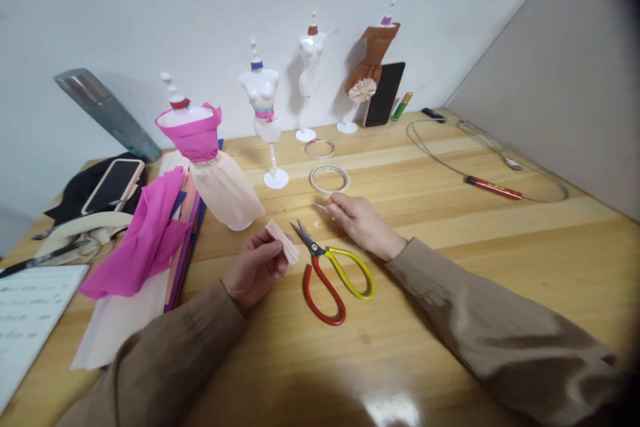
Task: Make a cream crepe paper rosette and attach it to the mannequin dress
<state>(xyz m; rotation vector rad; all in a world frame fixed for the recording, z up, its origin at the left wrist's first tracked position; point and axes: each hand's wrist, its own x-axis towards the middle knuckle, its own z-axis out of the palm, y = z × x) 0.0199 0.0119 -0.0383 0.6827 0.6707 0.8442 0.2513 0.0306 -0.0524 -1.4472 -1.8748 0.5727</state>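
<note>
My left hand (256, 268) pinches a small pleated piece of pale pink paper (283, 240) between thumb and fingers. To the right, my right hand (361, 221) is closed at the fingertips on a thin whitish strip (321, 207); whether it is tape or paper I cannot tell. Scissors (315, 250) with one red and one yellow handle lie slightly open on the table between my hands. A roll of tape (329, 179) lies flat just beyond my right hand, with a second tape roll (319, 148) behind it. A tiny white scrap (316, 224) rests near the scissor tips.
Small white mannequins stand at the back: one in a pink-and-cream dress (220, 183), one with a pink waistband (265, 115), one bare (311, 73), one in brown (374, 57). Left are pink sheets (145, 240) and a phone (114, 185). A cable (440, 167) curls right.
</note>
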